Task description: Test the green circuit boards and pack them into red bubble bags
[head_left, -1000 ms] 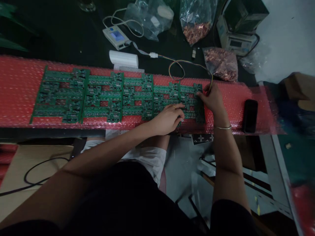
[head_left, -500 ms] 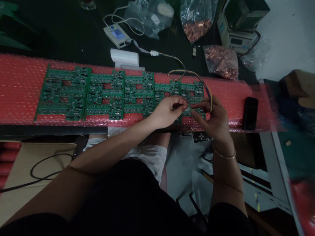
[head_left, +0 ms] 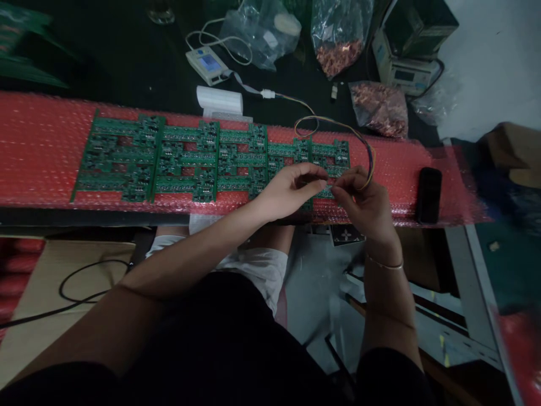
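Observation:
A row of green circuit boards (head_left: 190,160) lies on red bubble wrap (head_left: 38,146) along the bench edge. My left hand (head_left: 291,189) and my right hand (head_left: 363,200) meet just above the rightmost board (head_left: 332,155). Both pinch the small end of a multicoloured cable (head_left: 338,125) between their fingertips. The cable loops back from my right hand to a white connector (head_left: 267,93) and a small white device with a blue screen (head_left: 207,62). What exactly sits between the fingertips is too small to make out.
A black phone (head_left: 428,194) lies on the bubble wrap to the right. Behind are a white block (head_left: 220,100), clear bags of copper-coloured parts (head_left: 338,39) (head_left: 378,107), and a bench instrument (head_left: 408,67). Cardboard with a black cord (head_left: 63,287) sits lower left.
Both hands lifted off the rightmost board and came together above it. My right hand pulled the cable end away from the board's far corner toward my left fingertips.

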Demonstrator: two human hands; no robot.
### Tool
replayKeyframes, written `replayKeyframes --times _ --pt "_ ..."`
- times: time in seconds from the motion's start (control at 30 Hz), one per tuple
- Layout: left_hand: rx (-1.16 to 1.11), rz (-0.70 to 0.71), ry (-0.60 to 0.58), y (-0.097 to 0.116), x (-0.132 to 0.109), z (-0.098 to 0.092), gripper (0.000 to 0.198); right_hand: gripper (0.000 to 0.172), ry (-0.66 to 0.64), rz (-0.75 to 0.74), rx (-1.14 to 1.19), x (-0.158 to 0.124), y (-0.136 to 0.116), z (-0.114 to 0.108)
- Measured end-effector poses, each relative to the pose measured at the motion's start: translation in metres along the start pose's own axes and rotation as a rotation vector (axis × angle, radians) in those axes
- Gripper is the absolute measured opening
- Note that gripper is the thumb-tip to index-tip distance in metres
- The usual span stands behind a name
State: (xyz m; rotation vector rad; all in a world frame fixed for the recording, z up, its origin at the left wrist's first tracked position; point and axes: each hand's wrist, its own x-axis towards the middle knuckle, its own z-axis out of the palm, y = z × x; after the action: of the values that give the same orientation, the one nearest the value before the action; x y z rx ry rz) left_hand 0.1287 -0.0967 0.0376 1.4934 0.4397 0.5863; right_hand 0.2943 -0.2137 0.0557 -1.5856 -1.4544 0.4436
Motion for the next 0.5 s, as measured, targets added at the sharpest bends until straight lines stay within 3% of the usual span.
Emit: replayKeyframes --times 0.3,0.5 --pt "0.001 0.048 -0.036 -0.0054 -0.0002 0.0065 0.015 0.014 -0.024 -0.012 0.030 -0.0056 0.0028 0.0002" --pt "-0.056 0.017 -0.024 -0.0050 0.0001 0.0093 0.014 0.012 0.047 -0.094 -0.078 -0.0095 0.0027 0.0056"
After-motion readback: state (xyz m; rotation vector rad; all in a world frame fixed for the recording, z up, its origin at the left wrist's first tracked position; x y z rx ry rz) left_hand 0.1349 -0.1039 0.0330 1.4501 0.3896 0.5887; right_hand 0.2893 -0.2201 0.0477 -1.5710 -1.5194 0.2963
